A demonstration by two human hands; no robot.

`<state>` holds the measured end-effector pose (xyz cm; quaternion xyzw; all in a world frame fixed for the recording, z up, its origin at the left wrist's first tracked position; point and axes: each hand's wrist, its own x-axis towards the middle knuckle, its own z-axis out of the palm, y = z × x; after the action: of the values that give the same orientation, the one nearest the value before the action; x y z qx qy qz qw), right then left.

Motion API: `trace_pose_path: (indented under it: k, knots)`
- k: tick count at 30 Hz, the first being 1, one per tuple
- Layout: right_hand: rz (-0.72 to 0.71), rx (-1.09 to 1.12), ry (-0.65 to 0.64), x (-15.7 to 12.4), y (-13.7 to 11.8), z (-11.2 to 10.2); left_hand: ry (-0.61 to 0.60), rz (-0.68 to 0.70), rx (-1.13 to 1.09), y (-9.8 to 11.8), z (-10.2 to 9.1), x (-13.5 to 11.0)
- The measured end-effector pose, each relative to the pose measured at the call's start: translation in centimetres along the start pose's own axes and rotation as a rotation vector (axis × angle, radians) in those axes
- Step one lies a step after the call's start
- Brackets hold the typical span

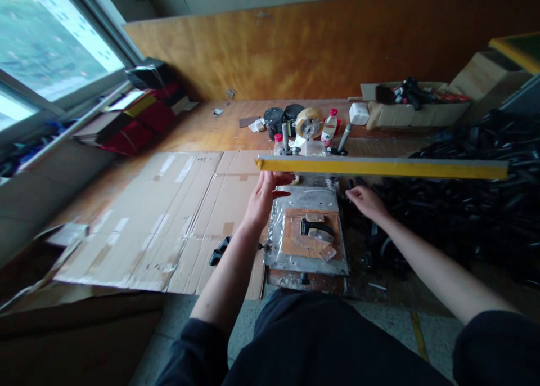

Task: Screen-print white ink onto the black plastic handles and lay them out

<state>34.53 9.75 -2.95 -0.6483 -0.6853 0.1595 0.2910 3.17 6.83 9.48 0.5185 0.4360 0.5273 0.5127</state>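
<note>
A metal-sheeted jig plate (306, 231) sits in front of me with a wooden pad (295, 234) on it. A black plastic handle (316, 227) lies on the pad beside a small pale block. My left hand (265, 194) is at the plate's far left corner, fingers apart, just below a long yellow-faced bar (382, 167) that crosses the view. It holds nothing I can see. My right hand (367, 201) hovers by the plate's right edge, fingers loosely curled and empty, nearest a heap of black plastic parts (455, 206).
Taped cardboard sheets (169, 223) cover the surface left of the plate, with a black part (219, 250) on them. Beyond the bar, a wooden bench (211, 127) holds black tubs, a tape roll, a bottle and a box of parts. A window is at far left.
</note>
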Motion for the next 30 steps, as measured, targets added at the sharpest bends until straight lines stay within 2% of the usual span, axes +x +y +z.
trace_pose_path:
  k: [2, 4, 6, 8, 10, 11, 13, 15, 17, 19, 21, 23, 25, 27, 30]
  knots:
    - [-0.172, -0.097, -0.198, -3.3, -2.1, 3.0, 0.073, -0.026, -0.019, -0.6, 0.8, 0.2]
    - [-0.256, -0.252, -0.308, -5.7, -4.5, 5.1, 0.149, -0.096, -0.040, -2.4, 1.5, -1.2]
    - [-0.219, -0.361, -0.372, -6.9, -6.4, 5.9, 0.071, -0.305, -0.041, -4.8, 2.1, -4.1]
    - [-0.167, -0.385, -0.381, -7.5, -8.0, 6.0, -0.101, -0.592, -0.051, -7.3, 2.9, -7.5]
    - [-0.227, -0.352, -0.331, -8.2, -10.0, 6.0, -0.129, -0.729, -0.133, -9.2, 3.7, -10.4]
    - [-0.298, -0.324, -0.299, -8.6, -11.2, 6.1, -0.064, -0.731, -0.187, -9.7, 3.9, -11.4]
    - [-0.478, -0.244, -0.276, -9.6, -14.0, 6.9, 0.168, -0.659, -0.261, -10.4, 3.3, -12.6]
    - [-0.636, -0.119, -0.316, -10.2, -16.9, 8.2, 0.398, -0.584, -0.254, -10.5, 1.0, -13.4]
    - [-0.717, -0.002, -0.379, -10.1, -19.4, 10.1, 0.555, -0.557, -0.177, -10.8, -3.0, -14.4]
    - [-0.723, 0.035, -0.453, -9.4, -21.3, 12.5, 0.650, -0.595, -0.053, -11.5, -7.9, -16.2]
    - [-0.681, -0.027, -0.531, -8.4, -22.5, 15.4, 0.714, -0.708, 0.142, -12.6, -12.4, -18.2]
    - [-0.631, -0.132, -0.616, -7.5, -23.4, 18.2, 0.687, -0.868, 0.401, -14.1, -15.8, -19.7]
    - [-0.584, -0.233, -0.701, -7.2, -24.1, 20.5, 0.600, -0.991, 0.616, -15.4, -17.8, -20.4]
    - [-0.533, -0.297, -0.758, -7.2, -24.8, 22.2, 0.521, -1.030, 0.748, -16.4, -19.0, -19.9]
    - [-0.466, -0.299, -0.774, -7.5, -25.7, 23.4, 0.414, -1.007, 0.930, -17.0, -20.5, -17.7]
